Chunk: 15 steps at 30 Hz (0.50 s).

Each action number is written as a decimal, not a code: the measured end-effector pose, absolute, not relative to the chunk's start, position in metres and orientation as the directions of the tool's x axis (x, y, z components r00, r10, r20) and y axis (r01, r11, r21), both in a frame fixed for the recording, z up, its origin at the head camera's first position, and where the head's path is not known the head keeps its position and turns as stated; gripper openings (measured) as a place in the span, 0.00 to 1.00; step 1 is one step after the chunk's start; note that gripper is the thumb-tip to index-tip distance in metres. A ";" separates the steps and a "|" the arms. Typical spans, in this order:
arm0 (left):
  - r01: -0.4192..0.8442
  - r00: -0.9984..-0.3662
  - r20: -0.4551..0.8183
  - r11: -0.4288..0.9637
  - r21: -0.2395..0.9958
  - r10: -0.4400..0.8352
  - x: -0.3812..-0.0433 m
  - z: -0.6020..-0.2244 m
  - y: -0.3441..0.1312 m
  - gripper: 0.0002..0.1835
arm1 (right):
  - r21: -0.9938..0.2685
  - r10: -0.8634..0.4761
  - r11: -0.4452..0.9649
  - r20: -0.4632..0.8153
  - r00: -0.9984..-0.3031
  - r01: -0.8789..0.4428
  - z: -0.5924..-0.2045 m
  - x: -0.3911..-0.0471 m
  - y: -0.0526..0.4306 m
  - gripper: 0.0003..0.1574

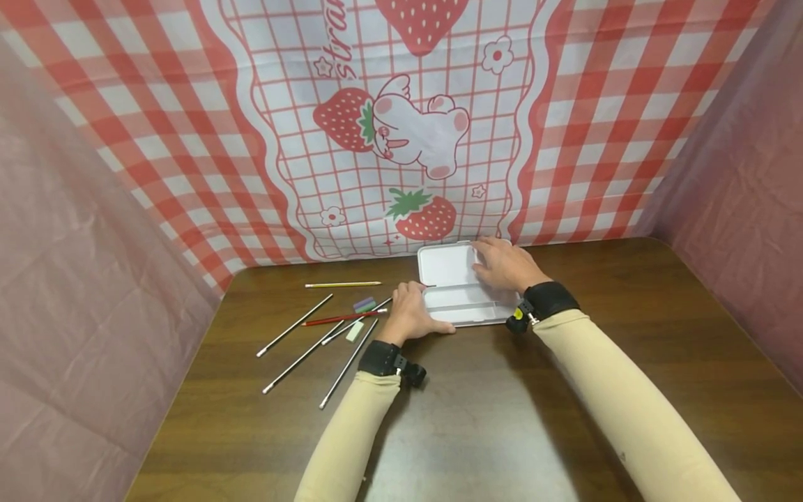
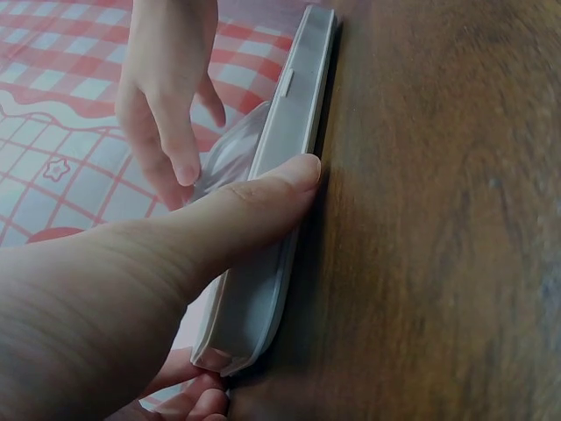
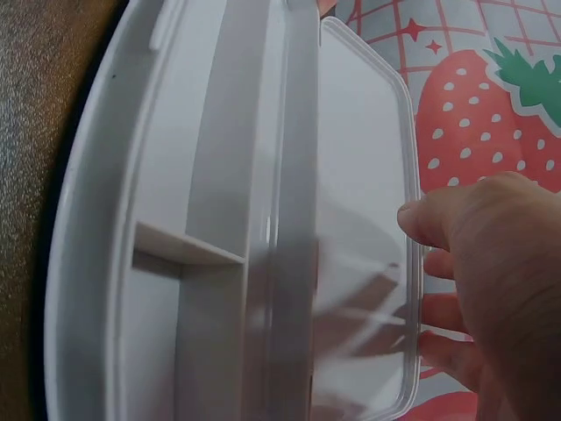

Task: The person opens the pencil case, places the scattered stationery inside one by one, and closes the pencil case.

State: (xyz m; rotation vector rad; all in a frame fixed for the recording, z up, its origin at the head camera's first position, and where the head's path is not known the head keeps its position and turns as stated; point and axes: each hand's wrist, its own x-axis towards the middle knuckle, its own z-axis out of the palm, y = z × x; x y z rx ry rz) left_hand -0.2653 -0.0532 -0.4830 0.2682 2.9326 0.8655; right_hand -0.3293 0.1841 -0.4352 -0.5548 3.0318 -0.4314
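Note:
A white pencil case (image 1: 461, 314) lies open on the table, its lid (image 3: 364, 175) tilted back on the far side. Inside, a long divider and a short cross wall (image 3: 188, 243) split the tray into compartments, with nothing seen in the parts in view. My left hand (image 1: 410, 314) grips the case's left end, thumb along the front wall and fingertips at the end corner. At the lid's outer edge is my right hand (image 1: 505, 265), with the thumb on the inner side and the fingers behind, holding the lid by its rim.
Left of the case lie several dark-and-silver pencils (image 1: 295, 325), a red pencil (image 1: 339, 318) and a yellow pencil (image 1: 341, 284). Among them are purple and green blocks (image 1: 364, 305) and a pale green eraser (image 1: 354, 331). A strawberry-print cloth (image 1: 426, 216) hangs behind the table.

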 end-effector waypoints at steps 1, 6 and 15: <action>0.148 -0.982 -0.017 0.829 0.539 0.186 -0.265 -0.482 -0.053 0.56 | -0.272 -0.357 0.895 0.035 -0.934 -0.352 -0.434 -0.329 0.184 0.39; 0.128 -0.983 -0.039 0.818 0.561 0.180 -0.266 -0.484 -0.052 0.57 | -0.257 -0.382 0.875 0.151 -0.912 -0.410 -0.427 -0.327 0.191 0.31; 0.119 -0.984 -0.046 0.822 0.558 0.173 -0.268 -0.484 -0.053 0.58 | -0.318 -0.406 0.838 0.180 -0.896 -0.443 -0.419 -0.322 0.205 0.26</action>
